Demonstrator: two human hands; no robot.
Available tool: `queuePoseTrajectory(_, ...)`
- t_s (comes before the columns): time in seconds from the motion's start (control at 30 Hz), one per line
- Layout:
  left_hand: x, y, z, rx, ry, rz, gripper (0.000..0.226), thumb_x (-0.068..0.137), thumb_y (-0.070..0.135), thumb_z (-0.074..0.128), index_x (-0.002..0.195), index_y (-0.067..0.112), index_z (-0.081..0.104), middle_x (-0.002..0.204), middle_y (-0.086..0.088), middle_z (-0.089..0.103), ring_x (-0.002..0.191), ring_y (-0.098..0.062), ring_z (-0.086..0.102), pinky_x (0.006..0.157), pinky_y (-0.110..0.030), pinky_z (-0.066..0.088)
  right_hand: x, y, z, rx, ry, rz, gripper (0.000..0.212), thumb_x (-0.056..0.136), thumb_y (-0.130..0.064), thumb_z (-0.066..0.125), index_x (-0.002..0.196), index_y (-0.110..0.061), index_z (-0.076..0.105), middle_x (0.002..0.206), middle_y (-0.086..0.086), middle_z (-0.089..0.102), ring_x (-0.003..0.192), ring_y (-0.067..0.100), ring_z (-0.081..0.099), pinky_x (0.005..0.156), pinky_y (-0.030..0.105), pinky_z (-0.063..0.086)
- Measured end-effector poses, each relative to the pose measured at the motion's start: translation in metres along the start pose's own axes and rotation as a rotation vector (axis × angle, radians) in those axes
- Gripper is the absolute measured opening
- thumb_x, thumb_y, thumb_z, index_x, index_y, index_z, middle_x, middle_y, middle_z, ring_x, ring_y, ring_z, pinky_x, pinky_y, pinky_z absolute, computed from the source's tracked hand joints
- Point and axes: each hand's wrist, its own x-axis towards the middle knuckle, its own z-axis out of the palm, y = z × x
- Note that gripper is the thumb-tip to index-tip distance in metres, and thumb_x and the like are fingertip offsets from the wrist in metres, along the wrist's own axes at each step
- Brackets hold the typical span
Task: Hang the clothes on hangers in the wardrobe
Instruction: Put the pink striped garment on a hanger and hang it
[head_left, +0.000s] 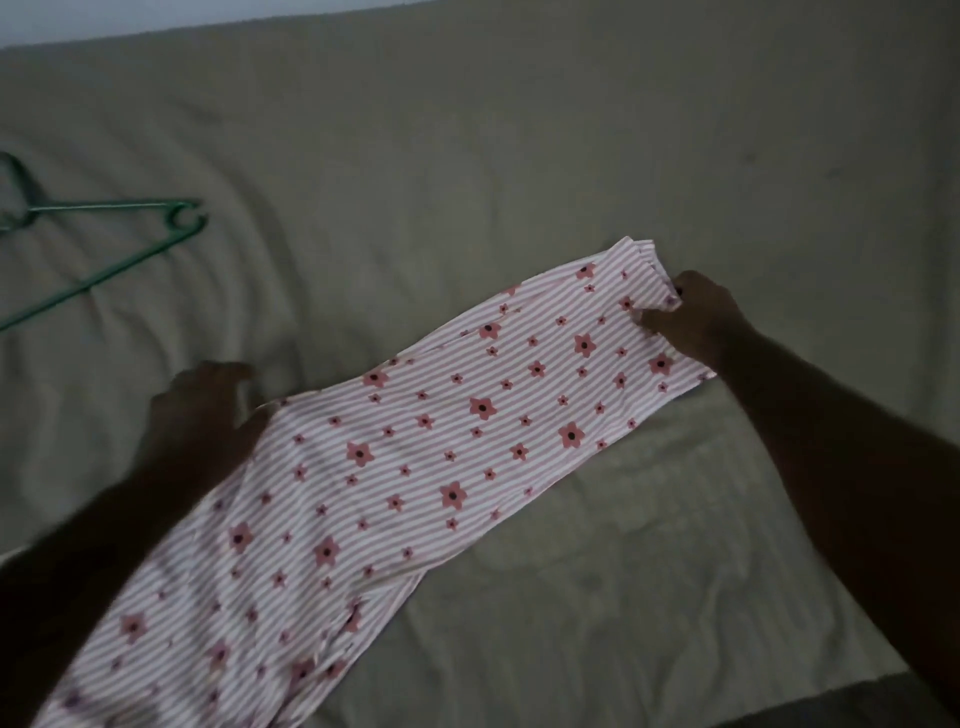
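One green hanger (111, 206) lies flat on the bed (467, 130). It is cut off by the left border of the view, with its hook toward that border and one shoulder tip pointing right.

Right of the hanger, and nearer the person, is the left hand (202, 410), smeared by blur. Its fingers (226, 371) look loosely spread at the cloth's edge, but I cannot tell whether they hold any of it.

One garment (415, 457), white with thin pink stripes and pink flowers, is spread on the bed right of the hanger and well apart from it. Its long axis runs on a slant. The near end sits low in the view by the left forearm, and the far end climbs to the right, farther from the hanger. At that far end the right hand (693, 319) has its fingers (655, 318) curled tight, pinching a bunched fold of cloth.

The garment is not yet on the hanger, so this looks like an early step of straightening the piece out. The coming move turns on the gap to the hanger, which lies left of the garment, beyond the left hand. That makes the left hand the nearer one to fetch it, while the right keeps hold of the far end. The hanger's lower bar slants much as the garment does, so little turning should be needed.

The count is one hanger, one garment and two hands. No wardrobe is in view.
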Motion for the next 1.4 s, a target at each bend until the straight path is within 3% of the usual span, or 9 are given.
queuePoseTrajectory(0.1, -0.025, 0.035, 0.0, -0.148, 0.069, 0.131, 0.048, 0.081, 0.043, 0.052, 0.109, 0.007, 0.066, 0.102, -0.017, 0.067, 0.093, -0.037, 0.065, 0.08, -0.043, 0.051, -0.019, -0.023, -0.006, -0.024, 0.036, -0.078, 0.049, 0.088, -0.026, 0.073, 0.125, -0.001, 0.054, 0.131, 0.022, 0.058, 0.12, 0.038, 0.053, 0.095, 0.037, 0.04)
queuePoseTrajectory(0.2, -0.042, 0.086, -0.007, -0.563, -0.107, -0.024, 0.022, 0.088, 0.031, 0.068, 0.1, 0.013, 0.068, 0.084, -0.005, 0.07, 0.071, -0.015, 0.063, 0.069, -0.014, 0.045, -0.055, -0.065, -0.008, 0.009, 0.066, -0.223, 0.052, 0.088, -0.017, 0.072, 0.134, -0.003, 0.054, 0.137, 0.018, 0.057, 0.126, 0.034, 0.051, 0.101, 0.032, 0.036)
queuePoseTrajectory(0.43, -0.028, 0.153, -0.084, -1.513, -0.593, -0.236, 0.046, 0.083, 0.059, 0.064, 0.096, 0.015, 0.065, 0.09, -0.01, 0.071, 0.08, -0.024, 0.07, 0.077, -0.036, 0.055, -0.192, -0.174, 0.018, 0.151, 0.013, -0.509, 0.035, 0.087, -0.009, 0.066, 0.122, -0.014, 0.063, 0.118, 0.009, 0.069, 0.107, 0.027, 0.062, 0.078, 0.02, 0.035)
queuePoseTrajectory(0.6, -0.063, 0.107, -0.122, -1.338, -0.277, -0.33, 0.01, 0.089, 0.008, 0.059, 0.095, 0.008, 0.068, 0.081, -0.011, 0.069, 0.069, -0.024, 0.065, 0.068, -0.04, 0.056, -0.297, -0.233, 0.071, 0.318, 0.03, -0.552, 0.03, 0.087, -0.013, 0.059, 0.117, -0.013, 0.063, 0.109, 0.007, 0.068, 0.1, 0.024, 0.063, 0.078, 0.023, 0.038)
queuePoseTrajectory(0.73, -0.119, 0.019, -0.124, -1.324, -0.042, -0.398, 0.017, 0.091, 0.013, 0.055, 0.1, 0.011, 0.069, 0.096, -0.01, 0.074, 0.09, -0.03, 0.071, 0.08, -0.05, 0.057, -0.387, -0.264, 0.104, 0.538, -0.189, -0.603, 0.043, 0.084, -0.029, 0.064, 0.126, -0.021, 0.059, 0.116, -0.005, 0.065, 0.09, 0.009, 0.064, 0.082, 0.024, 0.05)
queuePoseTrajectory(0.9, -0.192, -0.107, -0.107, -0.987, 0.261, -0.53, 0.016, 0.098, 0.018, 0.051, 0.105, 0.014, 0.065, 0.092, 0.0, 0.07, 0.081, -0.015, 0.065, 0.073, -0.028, 0.049, -0.452, -0.275, 0.154, 0.518, -0.416, -0.564, 0.045, 0.084, -0.041, 0.065, 0.127, -0.03, 0.057, 0.104, -0.016, 0.063, 0.071, 0.008, 0.065, 0.072, 0.027, 0.053)
queuePoseTrajectory(1.2, -0.229, -0.225, -0.026, -0.582, 0.186, -0.609, 0.022, 0.1, 0.018, 0.049, 0.104, 0.0, 0.06, 0.099, -0.024, 0.067, 0.092, -0.039, 0.061, 0.073, -0.038, 0.04, -0.42, -0.257, 0.22, 0.35, -0.449, -0.319, 0.037, 0.088, -0.025, 0.072, 0.122, -0.027, 0.057, 0.088, -0.007, 0.07, 0.065, 0.012, 0.068, 0.067, 0.032, 0.055)
queuePoseTrajectory(1.3, -0.226, -0.234, -0.026, -0.649, 0.264, -0.632, 0.027, 0.099, 0.022, 0.053, 0.12, 0.006, 0.058, 0.096, -0.016, 0.068, 0.093, -0.035, 0.063, 0.078, -0.036, 0.044, -0.396, -0.241, 0.221, 0.37, -0.323, -0.226, 0.03, 0.087, -0.022, 0.073, 0.115, -0.022, 0.063, 0.086, -0.003, 0.071, 0.074, 0.022, 0.07, 0.073, 0.034, 0.056)
queuePoseTrajectory(1.4, -0.23, -0.246, -0.015, -0.733, 0.141, -0.829, 0.06, 0.09, 0.041, 0.065, 0.137, 0.009, 0.045, 0.111, -0.013, 0.066, 0.108, -0.032, 0.061, 0.091, -0.034, 0.045, -0.366, -0.218, 0.212, 0.213, -0.065, -0.162, 0.027, 0.088, -0.022, 0.071, 0.112, -0.01, 0.068, 0.098, 0.009, 0.072, 0.095, 0.029, 0.067, 0.09, 0.038, 0.049)
